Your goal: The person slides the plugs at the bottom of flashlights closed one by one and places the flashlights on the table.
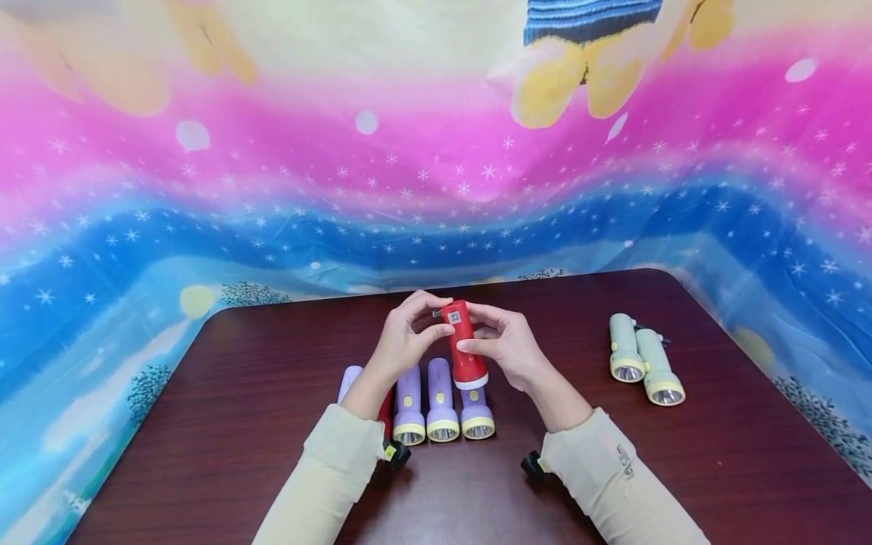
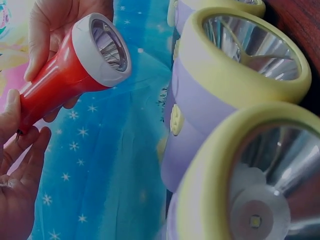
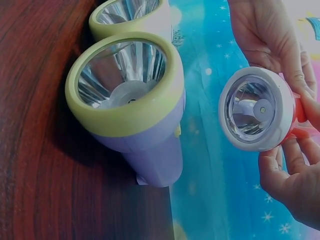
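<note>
Both hands hold a red flashlight [image 1: 468, 350] with a white head ring above the table, its lens end tilted down. My left hand [image 1: 403, 334] pinches its tail end, where a small metal prong [image 1: 437, 312] sticks out at the side. The right hand [image 1: 512, 344] grips the body from the other side, thumb across the front. Below stands a row of purple flashlights with yellow rims, among them a middle one [image 1: 443, 405] and a right one [image 1: 478, 424]. Another red flashlight [image 1: 385, 412] lies partly hidden behind the left wrist.
Two pale green flashlights [image 1: 623, 348] [image 1: 659, 367] lie side by side at the right of the dark wooden table [image 1: 736, 462]. A printed cloth [image 1: 381, 174] hangs along the table's back and sides. Black wrist cameras [image 1: 534, 465] project from both sleeves.
</note>
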